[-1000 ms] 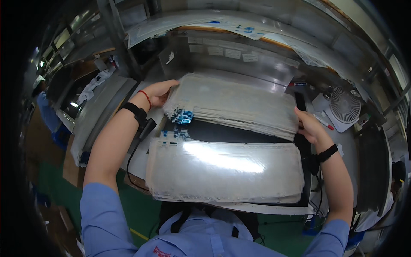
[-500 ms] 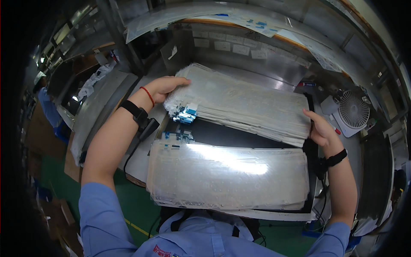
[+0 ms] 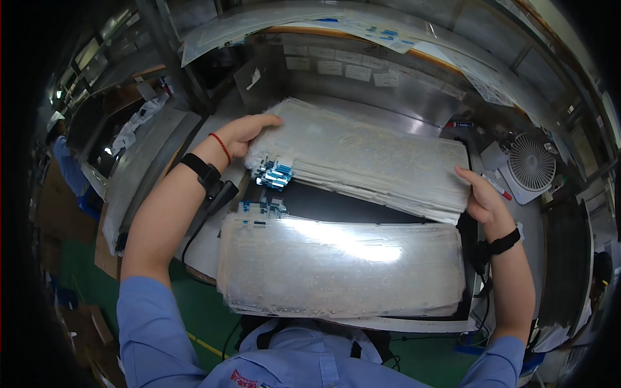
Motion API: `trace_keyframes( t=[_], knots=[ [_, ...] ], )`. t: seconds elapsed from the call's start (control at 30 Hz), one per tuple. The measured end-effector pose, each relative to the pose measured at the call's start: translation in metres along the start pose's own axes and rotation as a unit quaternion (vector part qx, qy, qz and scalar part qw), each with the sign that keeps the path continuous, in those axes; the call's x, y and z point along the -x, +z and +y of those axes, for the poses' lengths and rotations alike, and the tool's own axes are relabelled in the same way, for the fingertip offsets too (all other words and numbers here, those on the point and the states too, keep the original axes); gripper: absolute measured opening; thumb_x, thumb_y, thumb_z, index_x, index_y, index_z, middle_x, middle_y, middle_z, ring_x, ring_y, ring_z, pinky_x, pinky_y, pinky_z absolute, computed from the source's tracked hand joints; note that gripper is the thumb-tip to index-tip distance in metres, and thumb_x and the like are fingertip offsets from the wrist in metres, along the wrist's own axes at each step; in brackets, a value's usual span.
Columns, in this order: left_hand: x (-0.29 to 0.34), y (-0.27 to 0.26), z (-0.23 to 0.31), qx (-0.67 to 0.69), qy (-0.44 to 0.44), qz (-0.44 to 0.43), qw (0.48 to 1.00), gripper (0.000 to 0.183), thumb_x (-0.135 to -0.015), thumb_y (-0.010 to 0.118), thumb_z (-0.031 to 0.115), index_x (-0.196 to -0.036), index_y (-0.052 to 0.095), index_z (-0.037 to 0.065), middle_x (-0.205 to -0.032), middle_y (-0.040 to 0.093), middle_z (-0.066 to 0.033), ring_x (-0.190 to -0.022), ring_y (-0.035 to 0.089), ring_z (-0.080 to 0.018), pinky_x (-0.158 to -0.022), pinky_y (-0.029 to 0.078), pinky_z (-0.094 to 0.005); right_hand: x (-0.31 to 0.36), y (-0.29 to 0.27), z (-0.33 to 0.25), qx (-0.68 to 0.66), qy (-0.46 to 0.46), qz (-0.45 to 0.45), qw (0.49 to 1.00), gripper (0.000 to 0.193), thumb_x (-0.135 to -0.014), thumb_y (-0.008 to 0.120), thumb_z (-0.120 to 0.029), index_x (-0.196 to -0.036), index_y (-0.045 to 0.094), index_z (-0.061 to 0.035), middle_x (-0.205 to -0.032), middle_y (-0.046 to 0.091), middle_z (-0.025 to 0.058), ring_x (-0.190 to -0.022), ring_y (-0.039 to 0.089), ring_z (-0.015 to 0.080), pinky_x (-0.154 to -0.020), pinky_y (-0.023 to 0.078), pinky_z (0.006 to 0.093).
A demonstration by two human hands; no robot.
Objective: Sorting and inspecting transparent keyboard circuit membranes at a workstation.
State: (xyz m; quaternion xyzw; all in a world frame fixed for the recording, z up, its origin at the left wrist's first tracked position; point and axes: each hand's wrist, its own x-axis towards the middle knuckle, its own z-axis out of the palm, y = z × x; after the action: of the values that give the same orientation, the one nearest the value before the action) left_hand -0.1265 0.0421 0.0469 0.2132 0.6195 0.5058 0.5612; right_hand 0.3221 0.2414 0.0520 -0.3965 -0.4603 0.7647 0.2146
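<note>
A thick stack of translucent plastic film sheets (image 3: 369,152) with blue-tipped tails (image 3: 275,173) lies at a slant across the bench. My left hand (image 3: 249,134) is closed on its left end, thumb on top and the fingers hidden beneath. At the opposite end my right hand (image 3: 482,199) grips the edge, its thumb resting on the upper face. Closer to me is a second stack of similar sheets (image 3: 343,278), lying flat with a bright glare on it and its own tails at the upper left corner. A black mat (image 3: 349,202) shows between the two stacks.
A white fan (image 3: 530,161) stands at the right, with a red marker (image 3: 504,193) beside it. Above the back panel runs a shelf with sheets (image 3: 388,32). More sheets (image 3: 152,155) lie on a surface at the left. Another person (image 3: 68,161) is at the far left.
The whole view has shifted slightly. Both hands keep their hold on the far stack, which stays in nearly the same place on the bench.
</note>
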Motion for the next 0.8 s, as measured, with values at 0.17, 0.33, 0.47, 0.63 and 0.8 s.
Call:
trace_keyframes(
  t=[0.17, 0.33, 0.47, 0.63, 0.8],
  knots=[
    [0.0, 0.009, -0.006, -0.048, 0.073, 0.003, 0.996, 0.043, -0.086, 0.068, 0.013, -0.124, 0.054, -0.002, -0.117, 0.062, -0.015, -0.105, 0.062, -0.0239, -0.089, 0.052, -0.0361, -0.004, -0.017, 0.012, 0.083, -0.059, 0.007, 0.995, 0.039, -0.083, 0.069, -0.009, -0.117, 0.056, 0.0048, -0.111, 0.063, 0.0143, -0.102, 0.062, 0.0229, -0.091, 0.049, 0.034],
    [0.068, 0.036, -0.002, -0.091, 0.294, 0.015, 0.952, 0.049, -0.083, 0.069, 0.005, -0.128, 0.049, 0.0, -0.119, 0.061, -0.0121, -0.106, 0.06, -0.0205, -0.093, 0.049, -0.0321, 0.038, 0.012, 0.012, 0.128, -0.27, 0.068, 0.952, 0.046, -0.074, 0.073, 0.0, -0.116, 0.055, 0.0033, -0.108, 0.064, 0.012, -0.102, 0.061, 0.0212, -0.092, 0.046, 0.0329],
    [0.11, 0.025, -0.034, -0.186, 0.443, 0.085, 0.873, 0.049, -0.081, 0.07, 0.002, -0.125, 0.048, 0.003, -0.116, 0.06, -0.0107, -0.107, 0.058, -0.0187, -0.092, 0.049, -0.0328, 0.059, -0.01, 0.02, 0.189, -0.338, 0.095, 0.917, 0.063, -0.066, 0.076, 0.006, -0.123, 0.051, 0.0003, -0.11, 0.062, 0.0096, -0.105, 0.059, 0.0201, -0.097, 0.043, 0.0326],
    [0.155, 0.013, -0.054, -0.215, 0.642, 0.001, 0.736, 0.02, -0.088, 0.063, 0.016, -0.097, 0.046, 0.011, -0.105, 0.062, -0.0104, -0.103, 0.057, -0.0257, -0.095, 0.044, -0.0401, 0.08, -0.024, 0.012, 0.175, -0.58, -0.043, 0.795, 0.025, -0.084, 0.065, -0.006, -0.1, 0.047, -0.0048, -0.103, 0.066, 0.0145, -0.115, 0.056, 0.0295, -0.104, 0.039, 0.0449],
    [0.19, 0.009, -0.075, -0.413, 0.605, -0.016, 0.681, 0.021, -0.084, 0.067, 0.023, -0.095, 0.052, 0.014, -0.111, 0.065, -0.0112, -0.127, 0.044, -0.0339, -0.112, 0.021, -0.0507, 0.118, -0.015, 0.032, 0.337, -0.624, -0.061, 0.703, 0.018, -0.09, 0.059, -0.018, -0.092, 0.044, -0.0083, -0.107, 0.066, 0.0203, -0.125, 0.05, 0.0353, -0.106, 0.035, 0.0484]
  ],
)
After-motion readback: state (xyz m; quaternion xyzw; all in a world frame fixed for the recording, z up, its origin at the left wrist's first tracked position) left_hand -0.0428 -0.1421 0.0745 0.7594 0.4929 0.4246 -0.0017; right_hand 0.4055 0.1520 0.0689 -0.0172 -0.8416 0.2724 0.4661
